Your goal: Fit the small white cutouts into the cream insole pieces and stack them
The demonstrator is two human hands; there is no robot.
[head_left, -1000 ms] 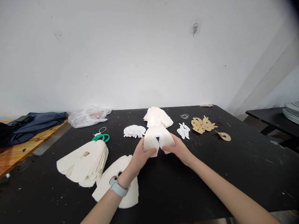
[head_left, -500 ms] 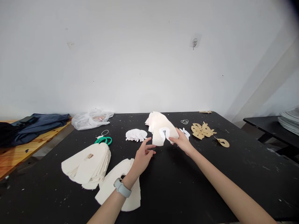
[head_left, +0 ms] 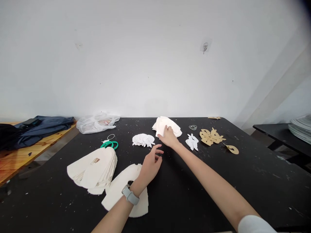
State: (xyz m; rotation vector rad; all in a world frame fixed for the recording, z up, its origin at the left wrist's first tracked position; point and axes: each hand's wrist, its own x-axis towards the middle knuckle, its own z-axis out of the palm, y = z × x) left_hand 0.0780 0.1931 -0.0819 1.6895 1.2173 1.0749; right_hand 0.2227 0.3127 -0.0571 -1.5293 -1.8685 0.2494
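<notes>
Head view, left to right: at the far left of the frame, a navy cloth [head_left: 45, 127] lies on a wooden bench [head_left: 36, 144], with a crumpled clear plastic bag [head_left: 97, 124] at the far edge of the black worktop [head_left: 194, 194]. Nearer you sit green-handled scissors [head_left: 109, 145], touching the top of a stack of cream cutouts [head_left: 93, 168], and a single cream cutout [head_left: 126, 191] lies under your left wrist, which wears a grey watch [head_left: 130, 194]. Your left hand [head_left: 150, 163] hangs open and narrow, fingers half curled, holding nothing, just below a cluster of small white cutouts [head_left: 143, 139]. Your right hand [head_left: 168, 136] is on the white paper pile [head_left: 167, 125] at top centre; you cannot tell whether it pinches a sheet or only rests there. The step in hand looks to be at that pile, and a move there calls for separating its top sheet cleanly. Rightward lie white cutouts [head_left: 192, 141], thin loops [head_left: 192, 127], tan cutouts [head_left: 211, 136] and a stack of white plates [head_left: 301, 129].
</notes>
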